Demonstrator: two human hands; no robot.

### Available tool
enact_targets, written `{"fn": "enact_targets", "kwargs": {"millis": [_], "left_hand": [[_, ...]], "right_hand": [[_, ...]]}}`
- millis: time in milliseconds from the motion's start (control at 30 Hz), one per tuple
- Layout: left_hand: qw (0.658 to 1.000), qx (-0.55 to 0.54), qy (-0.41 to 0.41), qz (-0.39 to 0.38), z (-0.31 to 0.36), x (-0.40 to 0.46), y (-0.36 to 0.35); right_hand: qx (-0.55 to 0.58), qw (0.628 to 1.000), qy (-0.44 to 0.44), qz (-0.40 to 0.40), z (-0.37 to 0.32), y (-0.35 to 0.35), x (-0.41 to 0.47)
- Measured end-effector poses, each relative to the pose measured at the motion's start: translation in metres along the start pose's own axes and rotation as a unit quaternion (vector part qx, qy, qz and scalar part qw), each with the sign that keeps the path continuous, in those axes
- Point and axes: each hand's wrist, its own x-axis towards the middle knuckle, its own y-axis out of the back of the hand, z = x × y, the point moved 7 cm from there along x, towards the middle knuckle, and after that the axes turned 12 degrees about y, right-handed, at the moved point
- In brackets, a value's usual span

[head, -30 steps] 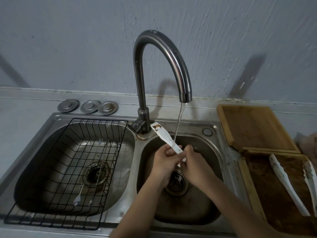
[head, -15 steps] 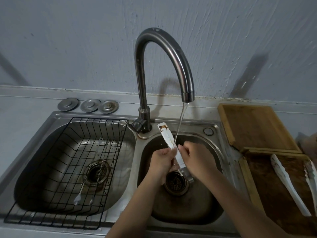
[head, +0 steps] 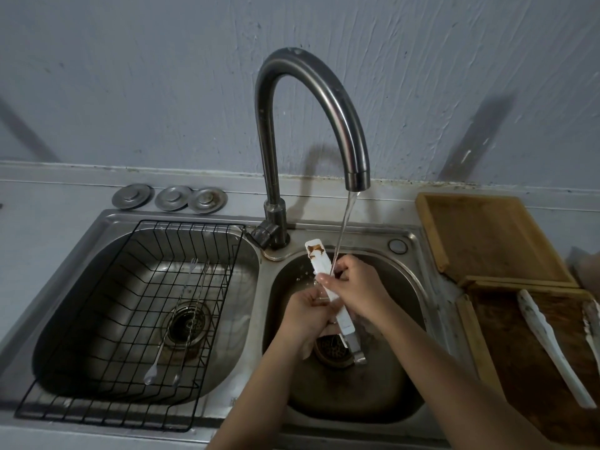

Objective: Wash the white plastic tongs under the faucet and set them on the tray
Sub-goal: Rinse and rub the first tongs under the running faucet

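1. Water (head: 344, 227) is running in a thin stream from the faucet (head: 311, 102) down into the right basin (head: 406, 287) of a steel double sink.
2. The tongs (head: 328, 280) are being held over that basin, above the drain (head: 334, 347), tilted so the far end is pointing up toward the faucet base and the near end is pointing down.
3. The stream is landing on the tongs just beside the right hand (head: 357, 287).
4. A brown stain is showing on the far end of the tongs.
5. The right hand is gripping the tongs around their middle, with its fingers curled round them.
6. The left hand (head: 308, 323) is holding them lower down, fingers curled round from the left; the two hands are touching.
7. A black wire rack (head: 107, 414) is sitting in the left basin (head: 65, 319), and two long metal utensils (head: 168, 336) are lying in it over that drain.
8. Three round metal stoppers (head: 170, 198) are lying in a row on the counter behind the left basin.
9. Two wooden trays are sitting right of the sink: the far tray (head: 487, 235) and the near tray (head: 519, 352), touching at their edges.
10. A second pair of white tongs (head: 552, 349) is lying on the near tray, and part of another white piece (head: 591, 323) is showing at the right edge.
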Motion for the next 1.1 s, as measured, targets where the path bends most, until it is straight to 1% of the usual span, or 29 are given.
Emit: {"fn": "enact_targets", "kwargs": {"millis": [167, 300, 367, 433, 533, 600, 667, 700, 733, 800, 867, 900, 967, 1033, 1100], "left_hand": [[0.999, 0.028, 0.012, 0.01, 0.0, -0.001, -0.002], [0.996, 0.087, 0.005, 0.005, 0.003, -0.003, -0.004], [0.993, 0.116, 0.002, -0.005, 0.005, -0.003, -0.006], [0.992, 0.128, 0.004, -0.012, 0.006, -0.002, -0.009], [0.991, 0.135, 0.004, 0.005, 0.005, 0.001, -0.007], [0.994, 0.103, 0.005, 0.022, 0.003, 0.006, -0.003], [0.999, 0.031, 0.008, 0.027, -0.001, 0.011, 0.001], [1.0, -0.009, 0.008, 0.029, -0.003, 0.014, 0.003], [0.999, -0.024, 0.006, 0.034, -0.003, 0.016, 0.003], [0.998, 0.001, 0.003, 0.063, -0.006, 0.021, 0.004], [0.995, 0.034, 0.006, 0.095, -0.006, 0.024, 0.005], [0.995, 0.035, -0.001, 0.095, -0.005, 0.025, 0.006], [0.998, 0.013, -0.028, 0.052, -0.001, 0.024, 0.003], [0.998, -0.048, -0.038, 0.008, 0.001, 0.021, 0.001], [0.995, -0.094, -0.04, -0.006, 0.0, 0.023, 0.003]], "right_hand": [[-0.02, 0.999, 0.027, 0.0, 0.002, 0.0, 0.0], [0.043, 0.998, 0.003, -0.04, 0.0, -0.009, -0.005], [0.065, 0.997, -0.014, -0.025, 0.0, -0.008, -0.005], [0.045, 0.998, -0.035, -0.008, 0.003, -0.003, -0.004], [0.023, 0.999, -0.046, 0.004, 0.008, 0.0, -0.006], [0.032, 0.998, -0.048, -0.017, 0.014, -0.006, -0.011], [0.038, 0.996, -0.06, -0.057, 0.019, -0.013, -0.021], [0.041, 0.995, -0.064, -0.068, 0.022, -0.015, -0.025], [0.047, 0.994, -0.063, -0.071, 0.024, -0.016, -0.029], [0.056, 0.994, -0.055, -0.07, 0.025, -0.017, -0.037], [0.014, 0.997, -0.04, -0.059, 0.027, -0.012, -0.042], [-0.019, 0.998, -0.035, -0.05, 0.029, -0.008, -0.043], [-0.058, 0.997, -0.031, -0.048, 0.031, 0.0, -0.043], [-0.051, 0.996, -0.03, -0.071, 0.031, 0.004, -0.042], [-0.048, 0.994, -0.026, -0.092, 0.028, 0.004, -0.041]]}}
